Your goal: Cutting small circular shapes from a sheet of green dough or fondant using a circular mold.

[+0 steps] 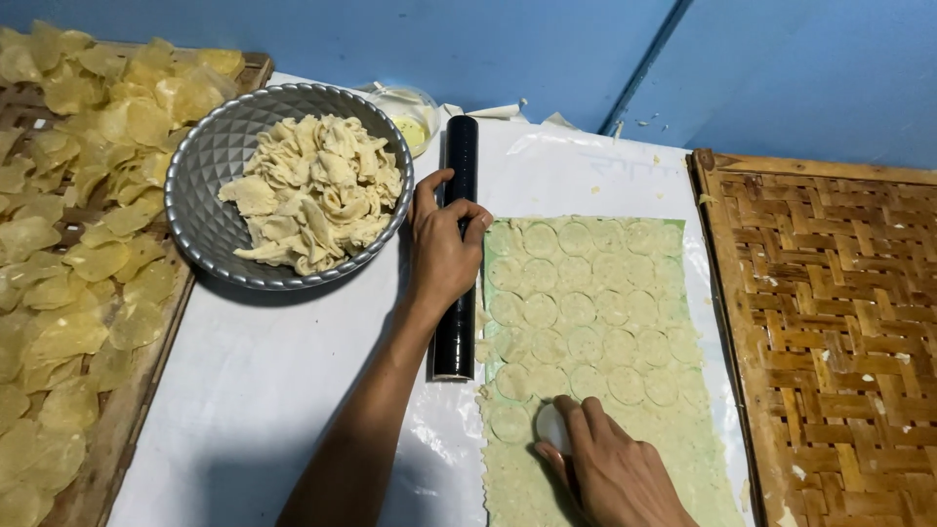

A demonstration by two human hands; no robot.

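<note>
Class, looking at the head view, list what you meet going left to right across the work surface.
Woven tray of yellow crackers → grey metal bowl of dough scraps → black rolling pin → flat dough sheet with round cut-outs → empty woven bamboo tray.

Work surface: flat top covered with a white sheet [283,381], running from lower left to upper centre of the frame. Directly on it:
- left edge: woven bamboo tray [127,410], covered with pale yellow translucent discs
- upper left: round grey faceted metal bowl [200,200]
- centre: black cylindrical roller [457,322], lying lengthwise
- centre right: thin pale green rolled dough sheet [625,459], scored with circles
- right edge: bare woven bamboo tray [830,322]
- upper centre: small clear container [410,112], partly hidden behind the bowl
</note>
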